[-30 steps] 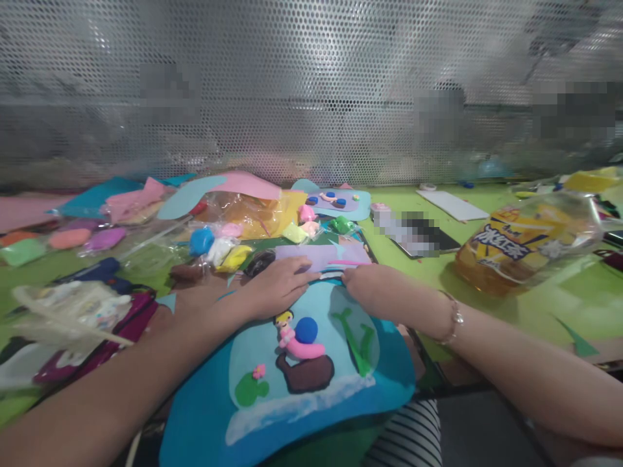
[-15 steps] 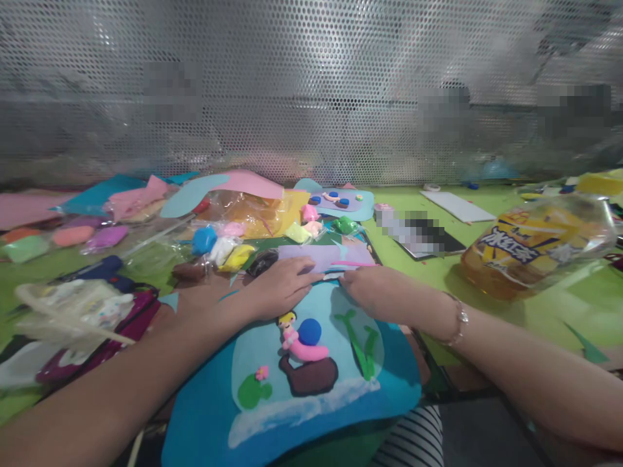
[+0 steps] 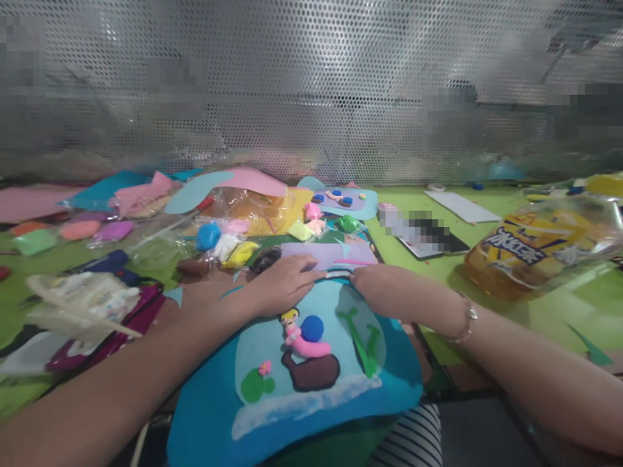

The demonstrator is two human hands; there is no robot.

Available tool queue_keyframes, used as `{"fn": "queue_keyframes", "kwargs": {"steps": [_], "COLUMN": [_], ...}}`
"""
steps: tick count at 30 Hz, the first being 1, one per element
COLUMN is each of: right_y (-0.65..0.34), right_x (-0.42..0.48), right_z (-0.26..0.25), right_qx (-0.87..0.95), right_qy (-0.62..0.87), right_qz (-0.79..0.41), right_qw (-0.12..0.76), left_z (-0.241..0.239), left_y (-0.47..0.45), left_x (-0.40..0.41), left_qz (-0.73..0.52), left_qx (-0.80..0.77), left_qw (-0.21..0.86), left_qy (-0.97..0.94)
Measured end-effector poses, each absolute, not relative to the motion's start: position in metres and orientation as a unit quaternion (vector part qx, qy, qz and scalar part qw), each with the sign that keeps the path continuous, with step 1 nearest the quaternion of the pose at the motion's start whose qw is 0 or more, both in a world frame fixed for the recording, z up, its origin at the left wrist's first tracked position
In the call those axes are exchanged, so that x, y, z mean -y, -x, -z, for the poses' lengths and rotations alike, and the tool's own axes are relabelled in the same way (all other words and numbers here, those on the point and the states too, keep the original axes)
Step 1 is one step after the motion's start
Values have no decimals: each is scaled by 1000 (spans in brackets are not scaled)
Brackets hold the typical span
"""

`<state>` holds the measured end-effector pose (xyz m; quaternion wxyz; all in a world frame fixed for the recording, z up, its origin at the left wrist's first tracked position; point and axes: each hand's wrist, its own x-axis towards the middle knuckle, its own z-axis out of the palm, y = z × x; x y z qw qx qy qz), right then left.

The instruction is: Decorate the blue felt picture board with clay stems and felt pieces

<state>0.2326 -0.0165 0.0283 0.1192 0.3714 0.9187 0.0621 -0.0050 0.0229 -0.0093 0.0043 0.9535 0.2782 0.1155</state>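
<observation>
Blue felt panel (image 3: 389,383) with clay mermaid (image 3: 304,337) lies nearest you, its far edge pressed flat under your left hand (image 3: 282,285) and right hand (image 3: 384,292), both flat and gripping nothing, while a lilac sheet (image 3: 331,254) and soft clay lumps (image 3: 228,243) crowd the green tabletop (image 3: 535,311) beyond.

The felt picture (image 3: 302,389) lies at the near edge of the desk (image 3: 535,311), overhanging it. The left hand (image 3: 280,285) and right hand (image 3: 384,292) rest side by side on its far edge. Clay lumps (image 3: 228,243) lie just beyond the left hand. A bottle (image 3: 540,250) lies on its side, right. A pouch (image 3: 111,318) sits near left.
</observation>
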Motion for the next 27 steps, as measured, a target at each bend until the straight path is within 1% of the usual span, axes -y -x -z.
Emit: {"fn": "queue_keyframes", "kwargs": {"steps": [12, 19, 27], "right_y": [-230, -236, -236], "right_x": [23, 23, 21], "right_z": [-33, -27, -25], "right_qx": [-893, -932, -922], "right_qy": [-422, -335, -366], "right_qz": [-100, -87, -70], "right_qw": [121, 111, 103], "left_z": [12, 11, 11], "left_y": [6, 5, 6], "left_x": [-25, -23, -23], "left_qz": [-117, -116, -116], "left_qx": [-276, -280, -284], "left_qw": [-5, -4, -4], "left_qy": [-954, -953, -952]}}
